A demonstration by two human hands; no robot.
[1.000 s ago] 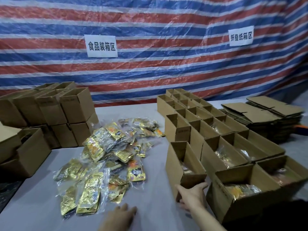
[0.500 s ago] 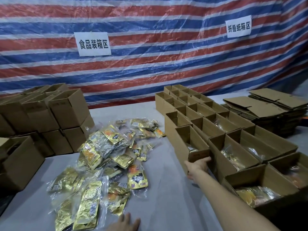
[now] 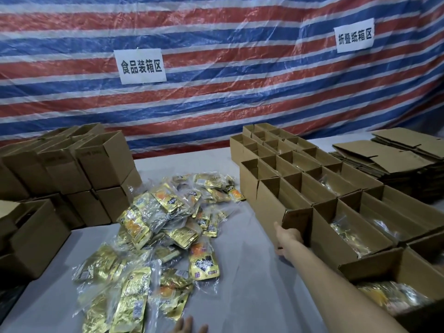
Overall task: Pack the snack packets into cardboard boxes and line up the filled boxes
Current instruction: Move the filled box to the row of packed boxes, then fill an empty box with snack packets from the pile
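Box (image 3: 296,217) meets the right hand (image 3: 288,239) at its near end: thumb raised, fingers hidden, grip unclear. Left hand (image 3: 189,326) lies flat, holding nothing, near the packets (image 3: 153,224).

left tarp sign (image 3: 140,66) 食品装箱区, right sign (image 3: 354,36) 折叠纸箱区

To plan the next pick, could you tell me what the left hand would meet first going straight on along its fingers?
Most likely the nearest gold snack packets of the pile; the left hand lies just short, depth unclear.
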